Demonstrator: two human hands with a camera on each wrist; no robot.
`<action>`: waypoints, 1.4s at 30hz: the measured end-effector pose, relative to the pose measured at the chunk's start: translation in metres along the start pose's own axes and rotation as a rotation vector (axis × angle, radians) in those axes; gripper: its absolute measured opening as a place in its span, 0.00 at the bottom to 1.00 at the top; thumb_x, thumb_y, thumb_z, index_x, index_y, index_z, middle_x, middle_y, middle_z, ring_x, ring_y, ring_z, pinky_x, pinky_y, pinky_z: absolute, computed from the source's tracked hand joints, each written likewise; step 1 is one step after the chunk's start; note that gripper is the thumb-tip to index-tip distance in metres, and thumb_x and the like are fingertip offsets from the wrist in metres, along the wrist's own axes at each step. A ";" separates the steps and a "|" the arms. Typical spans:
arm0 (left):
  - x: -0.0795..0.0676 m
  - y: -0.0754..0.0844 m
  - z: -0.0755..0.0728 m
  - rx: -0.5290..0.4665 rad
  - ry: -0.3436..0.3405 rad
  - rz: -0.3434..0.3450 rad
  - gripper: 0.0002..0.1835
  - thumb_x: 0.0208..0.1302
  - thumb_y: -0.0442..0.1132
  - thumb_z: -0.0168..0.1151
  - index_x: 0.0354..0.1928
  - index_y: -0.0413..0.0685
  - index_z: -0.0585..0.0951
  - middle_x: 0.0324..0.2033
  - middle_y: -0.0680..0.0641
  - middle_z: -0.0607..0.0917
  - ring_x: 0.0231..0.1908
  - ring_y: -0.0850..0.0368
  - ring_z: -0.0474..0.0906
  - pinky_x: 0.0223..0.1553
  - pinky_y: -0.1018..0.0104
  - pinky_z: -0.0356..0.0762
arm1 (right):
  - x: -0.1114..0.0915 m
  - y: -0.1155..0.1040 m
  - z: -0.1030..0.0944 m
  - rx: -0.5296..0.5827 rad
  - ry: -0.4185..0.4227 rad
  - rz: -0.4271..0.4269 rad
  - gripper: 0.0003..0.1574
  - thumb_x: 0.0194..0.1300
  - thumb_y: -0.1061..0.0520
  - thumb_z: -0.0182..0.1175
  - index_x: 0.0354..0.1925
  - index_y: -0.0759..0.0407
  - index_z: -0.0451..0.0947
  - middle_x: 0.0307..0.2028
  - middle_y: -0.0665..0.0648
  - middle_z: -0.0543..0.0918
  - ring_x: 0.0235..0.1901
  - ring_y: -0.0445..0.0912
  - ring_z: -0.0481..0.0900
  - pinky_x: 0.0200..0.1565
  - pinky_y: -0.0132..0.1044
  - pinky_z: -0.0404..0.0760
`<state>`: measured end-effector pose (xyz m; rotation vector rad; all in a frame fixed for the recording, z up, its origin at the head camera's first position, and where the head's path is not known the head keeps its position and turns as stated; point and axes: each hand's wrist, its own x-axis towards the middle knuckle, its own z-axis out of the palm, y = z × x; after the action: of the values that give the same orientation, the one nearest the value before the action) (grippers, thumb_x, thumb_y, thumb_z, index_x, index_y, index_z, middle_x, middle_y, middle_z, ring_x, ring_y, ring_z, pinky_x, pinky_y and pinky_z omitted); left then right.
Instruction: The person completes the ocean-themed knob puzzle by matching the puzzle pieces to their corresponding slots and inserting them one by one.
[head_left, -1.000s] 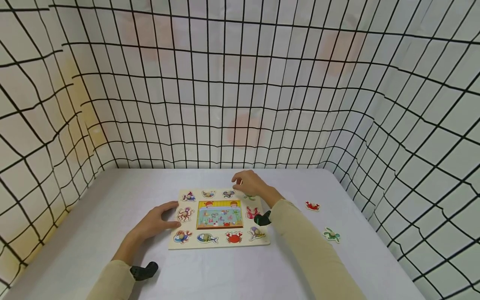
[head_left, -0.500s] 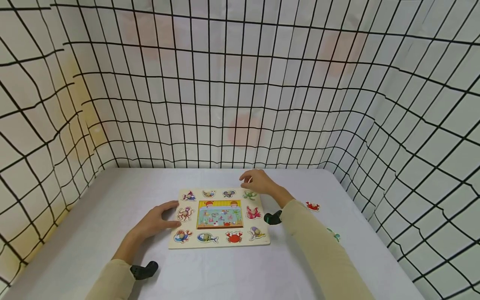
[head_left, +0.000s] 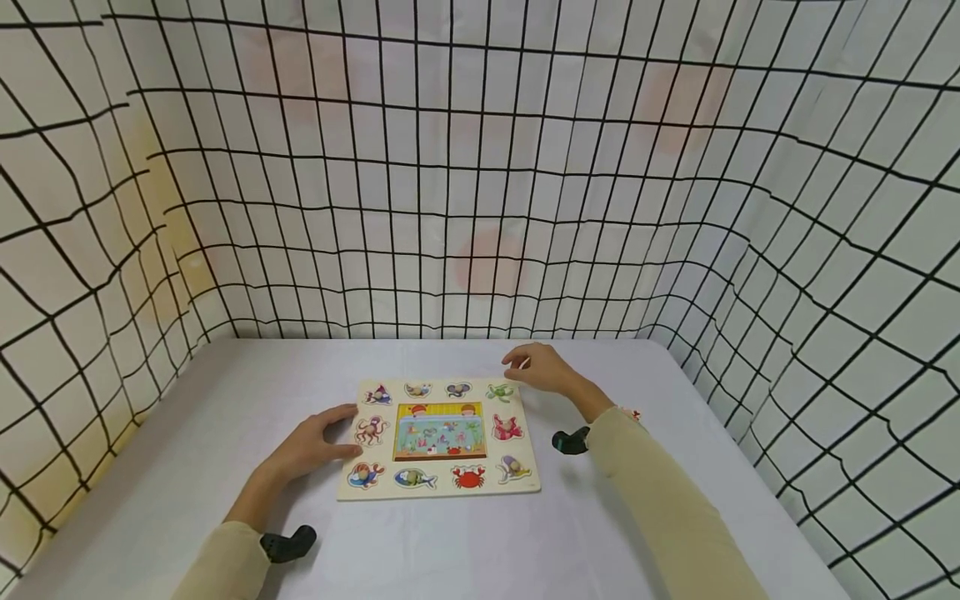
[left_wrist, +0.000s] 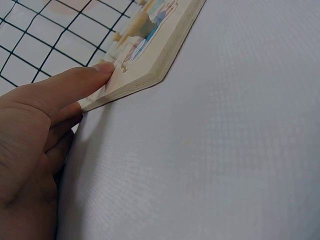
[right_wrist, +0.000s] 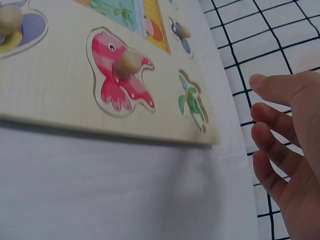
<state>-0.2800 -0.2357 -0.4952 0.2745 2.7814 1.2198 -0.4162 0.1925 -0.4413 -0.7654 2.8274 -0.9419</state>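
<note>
A wooden knob puzzle board [head_left: 444, 481] with sea-animal pieces around a fish-tank picture lies on the white table. My left hand [head_left: 311, 442] rests at its left edge; in the left wrist view the thumb [left_wrist: 95, 75] touches the board's top, with other fingers beside the edge. Just beyond the far right corner hovers my right hand [head_left: 546, 371], fingers loosely bent around nothing. Nearest it is a knobless, turtle-shaped recess [right_wrist: 191, 100] with a turtle picture. Beside that sits a pink knobbed piece [right_wrist: 111, 70]. The crab spot [head_left: 468, 477] shows no knob either.
A loose red crab piece [head_left: 635, 413] lies on the table to the right, partly behind my right sleeve [head_left: 660, 492]. A black grid on white walls [head_left: 480, 183] encloses the table at the back and sides.
My right hand has moved right, off the board's far right corner, uncovering the turtle recess. The right sleeve now hides the loose turtle piece and part of the loose crab. My left hand stays put.
</note>
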 end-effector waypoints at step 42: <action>-0.001 0.000 0.000 -0.015 0.004 0.022 0.45 0.57 0.50 0.79 0.73 0.38 0.71 0.74 0.32 0.66 0.75 0.29 0.52 0.72 0.31 0.49 | -0.093 0.093 -0.059 -0.034 0.093 0.250 0.19 0.72 0.52 0.66 0.55 0.61 0.84 0.46 0.56 0.84 0.47 0.54 0.81 0.43 0.41 0.84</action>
<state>-0.2791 -0.2363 -0.4954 0.3028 2.7783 1.2467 -0.3881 0.3331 -0.4557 -0.3666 2.9335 -0.9139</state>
